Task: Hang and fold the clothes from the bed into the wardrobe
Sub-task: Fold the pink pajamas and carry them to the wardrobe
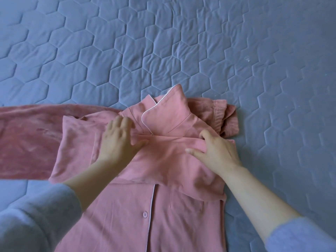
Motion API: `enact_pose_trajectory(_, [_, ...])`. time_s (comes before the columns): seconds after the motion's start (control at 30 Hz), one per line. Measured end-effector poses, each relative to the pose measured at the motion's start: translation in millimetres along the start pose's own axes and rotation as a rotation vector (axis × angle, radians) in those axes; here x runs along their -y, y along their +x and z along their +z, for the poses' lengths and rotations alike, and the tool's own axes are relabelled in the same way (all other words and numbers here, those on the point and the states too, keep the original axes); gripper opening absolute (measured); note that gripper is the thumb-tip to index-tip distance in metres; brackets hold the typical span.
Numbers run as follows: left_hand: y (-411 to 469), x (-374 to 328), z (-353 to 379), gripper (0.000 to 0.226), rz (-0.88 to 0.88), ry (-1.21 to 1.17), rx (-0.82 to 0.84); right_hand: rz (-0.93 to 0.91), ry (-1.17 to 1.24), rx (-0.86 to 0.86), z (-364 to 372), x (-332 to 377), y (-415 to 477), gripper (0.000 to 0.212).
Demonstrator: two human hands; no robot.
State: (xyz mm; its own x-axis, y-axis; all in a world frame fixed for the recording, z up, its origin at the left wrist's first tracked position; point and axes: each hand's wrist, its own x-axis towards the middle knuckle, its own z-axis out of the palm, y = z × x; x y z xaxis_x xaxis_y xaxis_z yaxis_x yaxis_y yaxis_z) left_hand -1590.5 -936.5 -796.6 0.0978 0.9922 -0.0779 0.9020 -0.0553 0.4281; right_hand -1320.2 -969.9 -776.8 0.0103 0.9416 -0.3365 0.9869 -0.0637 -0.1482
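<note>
A pink button-up pyjama shirt (160,206) with white piping lies flat on the blue quilted bed (163,42), collar pointing away from me. A sleeve is folded across its chest. My left hand (118,140) rests flat on the shirt left of the collar, fingers spread and straight. My right hand (216,151) presses on the folded sleeve at the right shoulder, fingers slightly bent, thumb stretched left. A second pink fuzzy garment (27,139) stretches out from under the shirt to the left edge of view, and its end shows bunched at the right of the collar (225,119).
The quilted bed cover with hexagon stitching fills the whole view. A small white speck (247,59) lies on it at the upper right. My grey sleeves are at the bottom corners.
</note>
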Motion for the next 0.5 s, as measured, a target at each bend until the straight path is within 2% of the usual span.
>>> enact_pose_trajectory(0.13, [-24.4,33.8,6.3,0.080,-0.368,0.079,0.069,-0.008,0.069,-0.131,-1.1,-2.1,-6.3,0.059])
enact_pose_trajectory(0.23, [-31.0,43.9,10.6,0.092,-0.528,-0.053,0.056,-0.025,0.021,-0.184,-0.2,-2.6,-11.3,0.057])
enact_pose_trajectory(0.3, [-26.0,45.3,10.5,0.088,-0.622,-0.189,0.047,0.000,-0.035,-0.248,1.2,2.5,-15.5,0.057])
enact_pose_trajectory(0.37, [-18.8,43.6,3.8,0.071,-0.709,-0.287,0.043,0.001,-0.040,-0.329,2.4,12.4,-20.8,0.052])
enact_pose_trajectory(0.43, [-14.2,33.3,-8.1,0.041,-0.647,-0.324,0.021,-0.030,-0.056,-0.381,4.1,22.7,-27.7,0.050])
enact_pose_trajectory(0.5, [-16.6,5.8,-24.9,0.046,-0.461,-0.369,0.032,-0.035,-0.050,-0.372,6.6,30.3,-35.0,0.050])
